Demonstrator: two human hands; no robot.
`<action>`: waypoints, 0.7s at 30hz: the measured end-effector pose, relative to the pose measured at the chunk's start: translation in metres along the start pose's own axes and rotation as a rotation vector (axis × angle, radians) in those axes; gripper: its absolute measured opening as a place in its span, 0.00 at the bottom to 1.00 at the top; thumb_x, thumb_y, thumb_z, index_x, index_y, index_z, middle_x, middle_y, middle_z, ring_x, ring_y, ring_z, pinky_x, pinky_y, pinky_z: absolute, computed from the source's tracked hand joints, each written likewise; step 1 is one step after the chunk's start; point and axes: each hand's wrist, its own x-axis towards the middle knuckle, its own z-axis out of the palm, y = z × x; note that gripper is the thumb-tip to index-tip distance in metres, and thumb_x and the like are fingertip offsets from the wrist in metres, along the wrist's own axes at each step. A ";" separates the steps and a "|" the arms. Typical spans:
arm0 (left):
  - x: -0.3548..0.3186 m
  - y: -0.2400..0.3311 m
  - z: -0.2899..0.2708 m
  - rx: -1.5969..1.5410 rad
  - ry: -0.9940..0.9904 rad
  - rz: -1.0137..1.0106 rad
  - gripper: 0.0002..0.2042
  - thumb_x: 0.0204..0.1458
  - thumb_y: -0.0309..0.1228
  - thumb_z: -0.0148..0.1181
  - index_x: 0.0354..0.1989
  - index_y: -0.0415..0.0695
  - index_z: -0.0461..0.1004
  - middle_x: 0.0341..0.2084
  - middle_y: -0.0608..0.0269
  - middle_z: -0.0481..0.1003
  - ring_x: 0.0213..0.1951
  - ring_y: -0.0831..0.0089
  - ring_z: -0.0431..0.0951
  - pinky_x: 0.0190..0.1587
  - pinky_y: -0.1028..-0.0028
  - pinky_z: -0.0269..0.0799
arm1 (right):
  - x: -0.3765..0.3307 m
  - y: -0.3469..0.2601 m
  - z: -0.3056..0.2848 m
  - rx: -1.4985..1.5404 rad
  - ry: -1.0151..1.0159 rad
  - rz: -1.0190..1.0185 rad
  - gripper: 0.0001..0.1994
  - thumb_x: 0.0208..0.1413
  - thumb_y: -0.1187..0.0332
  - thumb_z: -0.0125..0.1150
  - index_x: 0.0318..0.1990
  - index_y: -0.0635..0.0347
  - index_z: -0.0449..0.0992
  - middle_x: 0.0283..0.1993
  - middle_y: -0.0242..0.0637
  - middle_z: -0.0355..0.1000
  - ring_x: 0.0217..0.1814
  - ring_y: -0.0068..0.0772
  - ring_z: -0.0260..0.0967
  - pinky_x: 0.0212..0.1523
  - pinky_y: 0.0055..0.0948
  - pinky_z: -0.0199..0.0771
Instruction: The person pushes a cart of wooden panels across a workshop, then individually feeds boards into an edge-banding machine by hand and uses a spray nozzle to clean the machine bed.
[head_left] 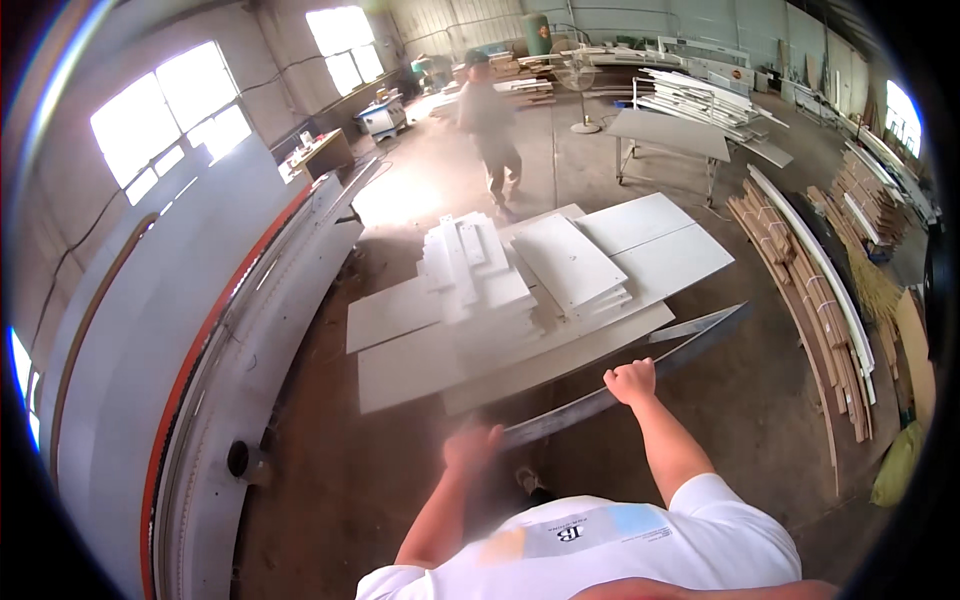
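Note:
In front of my body a long grey metal bar [572, 413] runs from the middle toward the right, in front of stacked white panels [480, 290]. A second grey strip [690, 325] meets it at its far right end. My right hand [631, 381] is closed around the bar, thumb side up. My left hand [473, 447] is at the bar's left end with its fingers curled; haze blurs its outline, but it appears to grip the bar. The white panels lie in uneven piles on larger flat boards [420, 365], just beyond the bar.
A long white machine bed with a red edge [215, 315] lines the left. Bundled brown boards [800, 290] lie along the right. Farther off are a person [490, 125], a grey-topped table [670, 135], a standing fan [580, 90] and stacked white strips [700, 95].

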 end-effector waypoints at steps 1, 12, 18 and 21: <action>-0.015 -0.001 -0.002 -0.015 -0.023 0.019 0.32 0.64 0.62 0.38 0.36 0.50 0.84 0.35 0.49 0.83 0.42 0.49 0.82 0.48 0.55 0.75 | -0.012 0.003 0.004 0.004 0.073 -0.019 0.23 0.57 0.51 0.50 0.20 0.53 0.84 0.27 0.37 0.80 0.38 0.43 0.77 0.52 0.45 0.64; -0.172 -0.036 0.021 -0.065 -0.030 0.230 0.29 0.65 0.57 0.41 0.36 0.44 0.80 0.34 0.47 0.82 0.42 0.48 0.82 0.46 0.53 0.74 | -0.189 -0.001 -0.029 -0.093 0.120 0.040 0.22 0.58 0.52 0.50 0.23 0.53 0.84 0.32 0.38 0.81 0.42 0.41 0.76 0.55 0.45 0.65; -0.280 -0.102 0.033 -0.102 0.086 0.402 0.24 0.62 0.56 0.50 0.28 0.45 0.72 0.25 0.52 0.80 0.30 0.49 0.81 0.32 0.53 0.74 | -0.307 -0.071 -0.063 -0.185 0.066 0.088 0.23 0.61 0.50 0.48 0.26 0.53 0.85 0.34 0.40 0.82 0.44 0.43 0.76 0.54 0.42 0.66; -0.360 -0.137 0.038 -0.065 -0.031 0.400 0.23 0.60 0.56 0.53 0.30 0.46 0.73 0.28 0.52 0.81 0.32 0.49 0.82 0.35 0.53 0.74 | -0.409 -0.100 -0.050 -0.137 0.003 0.213 0.23 0.60 0.51 0.48 0.24 0.54 0.85 0.32 0.38 0.82 0.41 0.41 0.77 0.56 0.40 0.65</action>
